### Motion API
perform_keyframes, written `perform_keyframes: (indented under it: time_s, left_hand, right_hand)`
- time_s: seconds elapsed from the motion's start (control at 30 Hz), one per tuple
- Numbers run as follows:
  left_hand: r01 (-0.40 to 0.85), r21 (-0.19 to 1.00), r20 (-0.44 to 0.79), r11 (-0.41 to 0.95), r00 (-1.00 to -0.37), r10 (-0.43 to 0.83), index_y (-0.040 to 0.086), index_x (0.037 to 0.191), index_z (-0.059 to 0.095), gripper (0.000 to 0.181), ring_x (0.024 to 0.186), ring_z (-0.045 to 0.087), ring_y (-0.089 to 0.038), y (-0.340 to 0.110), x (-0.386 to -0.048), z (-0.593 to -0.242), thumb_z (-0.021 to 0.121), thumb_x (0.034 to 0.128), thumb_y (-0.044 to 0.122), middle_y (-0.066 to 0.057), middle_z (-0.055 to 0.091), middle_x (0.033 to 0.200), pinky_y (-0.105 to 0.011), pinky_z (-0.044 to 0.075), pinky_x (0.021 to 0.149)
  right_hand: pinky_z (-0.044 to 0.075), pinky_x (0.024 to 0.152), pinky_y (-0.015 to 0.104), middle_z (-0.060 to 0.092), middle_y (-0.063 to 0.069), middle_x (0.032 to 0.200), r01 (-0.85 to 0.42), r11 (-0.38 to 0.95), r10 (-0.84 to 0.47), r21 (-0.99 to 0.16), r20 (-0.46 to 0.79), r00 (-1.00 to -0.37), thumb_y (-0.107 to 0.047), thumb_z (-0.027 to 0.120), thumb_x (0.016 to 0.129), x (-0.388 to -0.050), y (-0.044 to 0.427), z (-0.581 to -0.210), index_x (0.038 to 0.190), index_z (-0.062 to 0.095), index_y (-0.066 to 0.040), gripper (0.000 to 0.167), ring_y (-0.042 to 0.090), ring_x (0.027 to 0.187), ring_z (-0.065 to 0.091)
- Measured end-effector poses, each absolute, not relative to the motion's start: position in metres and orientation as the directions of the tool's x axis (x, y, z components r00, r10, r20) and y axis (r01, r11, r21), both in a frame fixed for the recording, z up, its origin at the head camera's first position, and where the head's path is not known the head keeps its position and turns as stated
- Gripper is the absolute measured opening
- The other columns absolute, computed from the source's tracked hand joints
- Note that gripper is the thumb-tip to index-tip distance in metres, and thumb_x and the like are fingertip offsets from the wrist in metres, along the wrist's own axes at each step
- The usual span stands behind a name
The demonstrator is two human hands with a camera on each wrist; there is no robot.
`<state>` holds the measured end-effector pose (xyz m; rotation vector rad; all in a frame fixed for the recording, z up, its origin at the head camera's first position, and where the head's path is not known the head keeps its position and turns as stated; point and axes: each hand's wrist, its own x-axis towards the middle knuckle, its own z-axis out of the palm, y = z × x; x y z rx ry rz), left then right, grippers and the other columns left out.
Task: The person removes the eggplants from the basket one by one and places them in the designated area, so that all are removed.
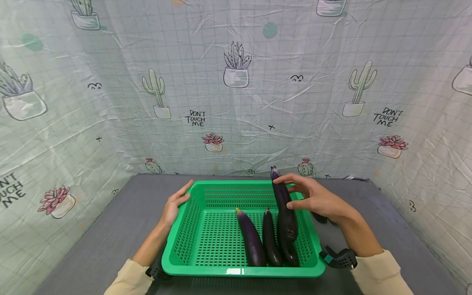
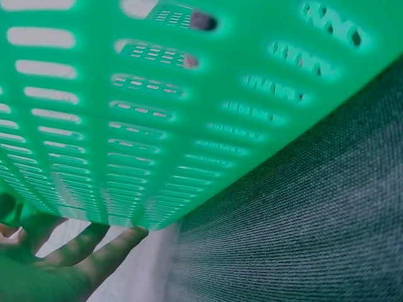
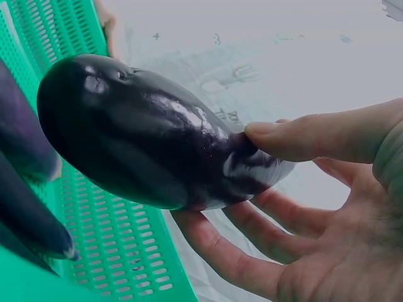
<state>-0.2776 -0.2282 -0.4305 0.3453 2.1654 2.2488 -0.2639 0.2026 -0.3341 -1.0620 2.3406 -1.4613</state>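
Right hand: We saw the right hand (image 1: 313, 196) pinching, thumb on one side and spread fingers on the other, around a long, glossy, dark purple eggplant (image 1: 285, 221).
Held eggplant: It stood steeply tilted over the right part of the basket, stem end up and thick end down; we could not tell whether that end touched the eggplant beneath.
Left hand: We saw the left hand (image 1: 173, 207) at the basket's far left corner, its fingers extended and apart against the outside.
Basket: We had before us a bright green, rectangular plastic basket (image 1: 206, 271) with slotted walls, on a dark grey cloth-covered table (image 1: 110, 237).
Eggplants inside: We counted three lying side by side: a purple eggplant with a yellow-green tip (image 1: 252, 241), a slim blackish eggplant (image 1: 271, 241) beside it, and a partly hidden dark eggplant (image 1: 290, 255) rightmost.
Beyond the basket: We noticed dark objects (image 1: 318, 218) near the right hand, too hidden to identify.
Backdrop: We faced a pale, cactus-printed sheet (image 1: 236, 106).
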Motion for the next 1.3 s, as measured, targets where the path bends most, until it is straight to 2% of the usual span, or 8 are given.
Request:
perform_keyframes:
  time_s: [0.1,0.2,0.37,0.47,0.73,1.0,1.2,1.3]
  left_hand:
    - [0.156,0.987,0.162,-0.048,-0.974,0.159,0.001,0.165,0.02,0.057,0.121,0.057,0.013,-0.228,-0.278,-0.431,0.036,0.1115,0.013,-0.021,0.017,0.172,-0.012,0.049,0.102]
    - [0.161,0.986,0.164,-0.034,-0.974,0.154,0.002,0.165,0.02,0.057,0.121,0.057,0.014,-0.228,-0.278,-0.431,0.037,0.1115,0.013,-0.021,0.016,0.172,-0.011,0.049,0.102]
    - [0.159,0.987,0.161,-0.026,-0.976,0.149,0.001,0.165,0.02,0.057,0.119,0.058,0.014,-0.228,-0.278,-0.432,0.037,0.1114,0.013,-0.021,0.016,0.172,-0.012,0.05,0.101]
    - [0.16,0.986,0.163,-0.037,-0.974,0.156,0.001,0.165,0.019,0.057,0.119,0.059,0.013,-0.228,-0.278,-0.432,0.036,0.1115,0.012,-0.023,0.016,0.171,-0.013,0.051,0.101]
    - [0.158,0.987,0.16,-0.024,-0.975,0.155,0.002,0.165,0.02,0.057,0.12,0.057,0.014,-0.228,-0.279,-0.432,0.037,0.1117,0.014,-0.02,0.015,0.172,-0.012,0.049,0.101]
    - [0.169,0.985,0.17,-0.021,-0.974,0.15,0.001,0.165,0.02,0.057,0.12,0.057,0.015,-0.229,-0.28,-0.433,0.037,0.1117,0.013,-0.02,0.014,0.173,-0.011,0.05,0.1]
    - [0.173,0.985,0.171,0.002,-0.975,0.143,0.001,0.164,0.022,0.057,0.121,0.052,0.019,-0.229,-0.28,-0.434,0.038,0.1116,0.014,-0.019,0.014,0.173,-0.008,0.047,0.101]
    - [0.175,0.985,0.172,0.007,-0.974,0.146,0.001,0.164,0.021,0.057,0.122,0.051,0.019,-0.229,-0.28,-0.434,0.038,0.1116,0.015,-0.018,0.014,0.173,-0.008,0.046,0.102]
  right_hand:
    - [0.053,0.102,0.036,0.044,0.014,0.157,-0.447,0.256,-0.645,-0.857,0.193,-0.739,-0.007,0.073,0.095,-0.263,0.207,-0.333,0.149,0.052,-0.015,0.058,0.027,0.132,0.058]
    - [0.056,0.098,0.041,0.041,0.017,0.159,-0.417,0.261,-0.632,-0.87,0.173,-0.756,-0.008,0.072,0.096,-0.263,0.21,-0.333,0.15,0.05,-0.015,0.059,0.04,0.133,0.056]
    - [0.051,0.105,0.058,0.035,0.019,0.163,-0.408,0.284,-0.6,-0.868,0.171,-0.781,-0.01,0.071,0.097,-0.262,0.216,-0.333,0.15,0.05,-0.014,0.057,0.055,0.143,0.042]
    - [0.048,0.106,0.063,0.034,0.018,0.164,-0.404,0.291,-0.585,-0.867,0.173,-0.793,-0.011,0.071,0.097,-0.261,0.22,-0.333,0.15,0.051,-0.015,0.056,0.056,0.145,0.039]
    - [0.053,0.102,0.054,0.028,0.017,0.167,-0.379,0.303,-0.561,-0.874,0.158,-0.813,-0.012,0.071,0.098,-0.26,0.23,-0.333,0.151,0.049,-0.015,0.057,0.056,0.144,0.039]
    - [0.058,0.093,0.034,0.027,0.019,0.167,-0.368,0.289,-0.54,-0.884,0.166,-0.825,-0.011,0.07,0.099,-0.262,0.242,-0.332,0.152,0.047,-0.013,0.059,0.057,0.145,0.036]
    - [0.054,0.1,0.052,0.027,0.018,0.167,-0.357,0.32,-0.505,-0.877,0.161,-0.848,-0.013,0.071,0.098,-0.263,0.249,-0.333,0.154,0.046,-0.014,0.061,0.056,0.145,0.037]
    - [0.052,0.101,0.055,0.027,0.018,0.167,-0.366,0.328,-0.493,-0.871,0.173,-0.853,-0.012,0.071,0.098,-0.263,0.252,-0.334,0.154,0.046,-0.013,0.061,0.057,0.145,0.038]
